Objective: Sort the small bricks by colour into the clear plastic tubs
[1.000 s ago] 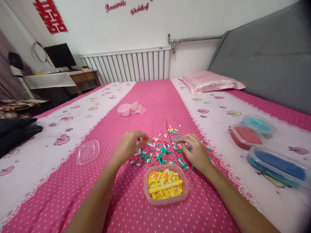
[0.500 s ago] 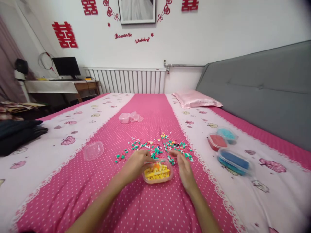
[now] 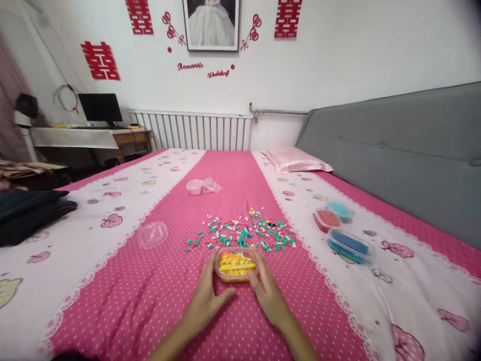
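Observation:
A clear plastic tub (image 3: 221, 277) of yellow and orange small building blocks (image 3: 237, 267) sits on the bed in front of me. My left hand (image 3: 208, 296) lies along its left side, fingers stretched out and the thumb spread away from the tub. At the opposite end, my right hand (image 3: 268, 291) has its fingers and thumb around the tub's right corner. Just beyond the tub, many loose green, white, red and yellow blocks (image 3: 245, 235) are scattered on the pink sheet.
A clear lid (image 3: 152, 235) lies to the left. Farther back are empty clear containers (image 3: 202, 186). On the right stand tubs holding red (image 3: 327, 219), light-blue (image 3: 340, 210) and dark-blue (image 3: 349, 245) contents. A pink pillow (image 3: 295, 160) rests near the grey headboard (image 3: 394, 135).
My left hand has come from over the tub's far left edge to its left side. My right hand has moved in from beside the blocks to the tub's right end.

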The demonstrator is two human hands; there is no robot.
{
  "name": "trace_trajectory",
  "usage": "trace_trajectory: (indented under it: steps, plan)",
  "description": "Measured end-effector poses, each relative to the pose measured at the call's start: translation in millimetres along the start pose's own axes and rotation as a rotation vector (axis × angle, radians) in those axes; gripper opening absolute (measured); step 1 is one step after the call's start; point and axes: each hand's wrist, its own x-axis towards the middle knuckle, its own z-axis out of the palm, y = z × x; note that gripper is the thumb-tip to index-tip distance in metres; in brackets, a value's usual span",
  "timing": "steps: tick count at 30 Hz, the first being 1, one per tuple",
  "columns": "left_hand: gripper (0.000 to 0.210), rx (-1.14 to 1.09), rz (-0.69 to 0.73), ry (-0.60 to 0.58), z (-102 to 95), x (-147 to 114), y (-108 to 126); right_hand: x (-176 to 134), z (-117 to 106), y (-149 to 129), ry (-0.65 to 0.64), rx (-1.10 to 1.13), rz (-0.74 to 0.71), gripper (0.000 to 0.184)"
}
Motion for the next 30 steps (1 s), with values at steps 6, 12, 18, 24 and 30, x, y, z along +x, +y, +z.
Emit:
trace_trajectory:
  steps: [6,12,18,24,30]
  plan:
    - [0.085,-0.125,-0.091,0.147,-2.2,7.3,-10.8,-6.1,0.8,-14.6,-0.096,-0.123,-0.067,0.058]
    - [0.088,-0.219,-0.118,0.17,6.8,5.0,-17.8,-9.6,-1.3,-9.5,-0.019,-0.193,-0.113,0.057]
    - [0.1,-0.355,-0.153,0.162,11.4,7.2,-8.8,-10.7,-1.0,1.5,0.14,-0.24,-0.042,0.054]
    - [0.092,-0.119,-0.128,0.135,6.7,3.2,-1.2,-11.5,-3.4,-1.0,0.045,-0.333,-0.019,0.056]
    - [0.083,0.136,-0.026,0.083,8.7,-4.4,2.8,-11.4,-5.9,-2.8,0.059,-0.297,-0.028,0.061]
